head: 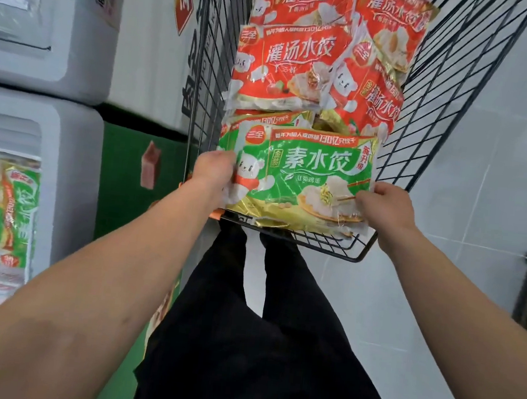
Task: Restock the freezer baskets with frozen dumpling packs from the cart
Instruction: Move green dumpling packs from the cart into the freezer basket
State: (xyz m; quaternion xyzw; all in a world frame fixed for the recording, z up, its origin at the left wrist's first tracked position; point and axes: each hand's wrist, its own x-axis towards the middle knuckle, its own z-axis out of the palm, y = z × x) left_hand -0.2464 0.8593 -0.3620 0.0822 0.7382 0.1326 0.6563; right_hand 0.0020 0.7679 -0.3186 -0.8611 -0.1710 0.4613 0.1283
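Arms outstretched, the left hand [212,172] and right hand [384,204] are gripping a green dumpling pack [303,177] between them, over the cart [332,244].

hands: left [213,170], right [384,204] | grip green pack [303,174] | over cart [452,98]

In the wire cart [452,98] there were 4 red dumpling packs [287,69] that could be counted, and 1 green dumpling pack [303,174] lay on top at the near end, w/ the edge of at least 1 more green pack [263,119] under it. 2 hands were in view, the left hand [212,170] and the right hand [385,204]. At the left edge there were approx. 2 more green packs [0,206], blurred, so the count was not sure.
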